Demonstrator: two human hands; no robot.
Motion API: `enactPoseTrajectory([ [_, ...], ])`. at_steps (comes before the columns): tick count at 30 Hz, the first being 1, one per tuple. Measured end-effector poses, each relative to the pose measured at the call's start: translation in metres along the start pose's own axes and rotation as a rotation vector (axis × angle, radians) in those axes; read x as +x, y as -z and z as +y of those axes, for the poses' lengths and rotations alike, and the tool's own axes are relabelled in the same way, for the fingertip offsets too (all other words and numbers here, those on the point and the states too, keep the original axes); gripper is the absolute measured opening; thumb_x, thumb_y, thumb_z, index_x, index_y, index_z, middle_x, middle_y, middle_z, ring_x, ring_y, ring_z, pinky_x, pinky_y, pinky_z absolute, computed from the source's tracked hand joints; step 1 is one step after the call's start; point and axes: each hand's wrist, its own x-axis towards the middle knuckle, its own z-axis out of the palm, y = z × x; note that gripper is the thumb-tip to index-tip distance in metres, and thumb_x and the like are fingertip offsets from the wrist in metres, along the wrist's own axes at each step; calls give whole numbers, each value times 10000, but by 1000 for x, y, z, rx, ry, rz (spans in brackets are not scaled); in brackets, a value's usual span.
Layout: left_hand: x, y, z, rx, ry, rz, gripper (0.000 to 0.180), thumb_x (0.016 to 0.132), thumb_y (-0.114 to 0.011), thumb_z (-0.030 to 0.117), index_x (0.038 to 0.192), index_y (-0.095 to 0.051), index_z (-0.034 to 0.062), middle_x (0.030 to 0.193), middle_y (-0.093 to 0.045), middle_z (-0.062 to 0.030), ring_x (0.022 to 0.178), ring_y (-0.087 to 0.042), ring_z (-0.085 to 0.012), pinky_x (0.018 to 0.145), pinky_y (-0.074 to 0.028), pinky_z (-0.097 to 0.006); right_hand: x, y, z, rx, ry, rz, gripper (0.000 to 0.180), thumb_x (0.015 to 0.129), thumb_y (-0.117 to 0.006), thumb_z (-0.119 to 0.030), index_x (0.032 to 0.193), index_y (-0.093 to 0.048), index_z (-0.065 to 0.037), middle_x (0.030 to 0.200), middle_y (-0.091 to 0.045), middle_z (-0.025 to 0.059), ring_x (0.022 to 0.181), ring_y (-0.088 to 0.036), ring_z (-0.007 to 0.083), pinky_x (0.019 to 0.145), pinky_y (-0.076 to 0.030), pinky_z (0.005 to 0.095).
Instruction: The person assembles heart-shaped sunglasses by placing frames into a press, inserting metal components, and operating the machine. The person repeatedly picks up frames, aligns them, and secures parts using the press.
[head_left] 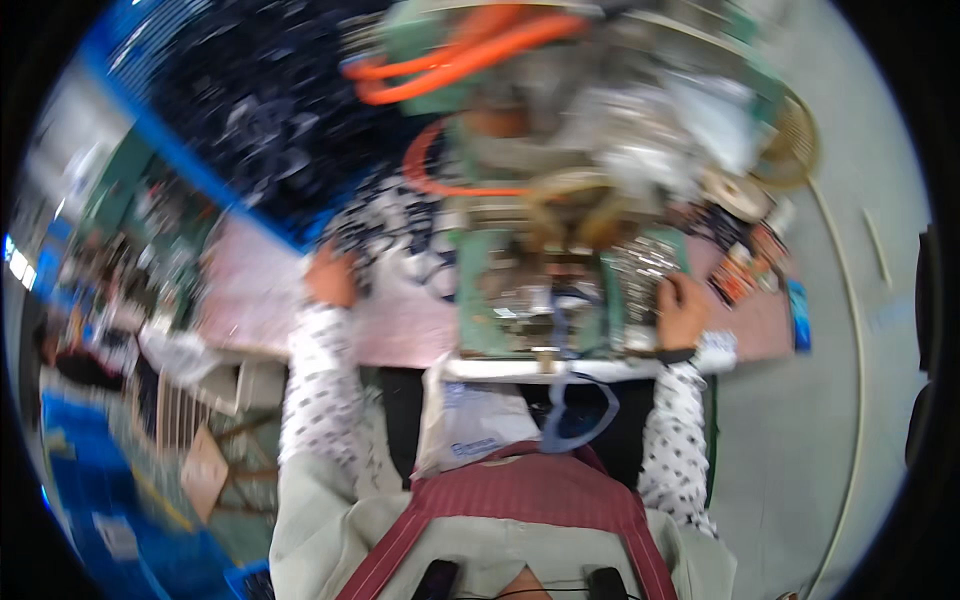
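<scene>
— On the pink table [250, 300], near its left side, our left hand [330, 278] rests closed over the patterned fabric [400, 250]; whether it pinches it, we cannot tell.

— And our right hand [683, 310]?

— At the green machine's [480, 300] right edge, fingers curled against shiny metal parts [645, 265]. We judge the work midway: one fabric piece, one machine, two orange hoses [460, 60].

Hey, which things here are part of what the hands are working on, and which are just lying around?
In use:
left hand on dark small parts
right hand beside shiny metal pieces
green machine

Lying about:
orange hoses
tape roll
white plastic bag
</scene>
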Motion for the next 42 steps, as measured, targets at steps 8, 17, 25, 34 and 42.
enactPoseTrajectory([
  [8, -12, -51, -17, 151, 172, -105, 518, 833, -569, 568, 901, -682, 66, 917, -677, -187, 814, -665, -392, 690, -523, -508, 4, -1, -16, -148, 89, 82, 68, 799, -695, -156, 860, -698, -127, 724, -606, 95, 772, -582, 306, 740, -412, 435],
  [17, 19, -39, 17, -883, 200, -330, 264, 891, -532, 271, 804, -580, 27, 680, -644, -160, 524, -591, -277, 466, -435, -390, 18, 23, -51, -171, 263, 108, 61, 810, -673, -64, 851, -628, -69, 752, -627, 113, 752, -598, 326, 670, -457, 399],
  [25, -3, -24, 28, -2495, 712, -692, 150, 939, -537, 217, 946, -580, 74, 770, -604, -28, 528, -427, -88, 427, -327, -221, 15, 21, -96, 240, 92, -162, 127, 940, -547, -62, 1064, -569, -46, 779, -693, 119, 653, -690, 224, 584, -506, 325],
  [34, -54, 151, 179, -2052, -247, 238, 193, 950, -545, 181, 1081, -535, 39, 842, -560, -114, 696, -581, -221, 802, -484, -409, 21, 27, -151, 607, -97, -213, 131, 802, -685, -2, 925, -715, -35, 837, -680, 63, 773, -582, 144, 682, -464, 266],
  [42, -32, 180, 203, -1869, -304, 253, 229, 982, -534, 112, 1148, -585, -36, 1116, -608, -117, 977, -594, -166, 873, -456, -278, 9, 22, -180, 571, -114, -355, 123, 743, -734, -34, 863, -748, -58, 822, -701, 60, 649, -553, 139, 595, -453, 252],
])
